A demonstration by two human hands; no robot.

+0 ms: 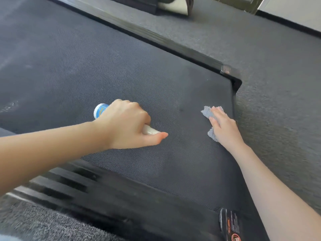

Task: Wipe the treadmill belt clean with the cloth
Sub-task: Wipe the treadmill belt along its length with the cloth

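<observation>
Under the right hand (224, 124), a small grey fuzzy cloth (206, 112) lay on the dark woven treadmill belt (104, 66), close to the belt's end corner. The fingers were straight, pressing the fabric flat. Most of the belt stretched leftward, its long axis running away beyond the left hand (125, 124), which was curled round a white, blue-labelled bottle (99, 110). A wipe would likely travel that way. The palm hid much of the cloth; the bottle's tip was unclear.

The belt (78, 66) lies open to the left; a bare gap separates bottle (99, 111), mid-belt, from cloth (206, 112) by the right edge. A rail (156, 38) bounds the far edge.
</observation>
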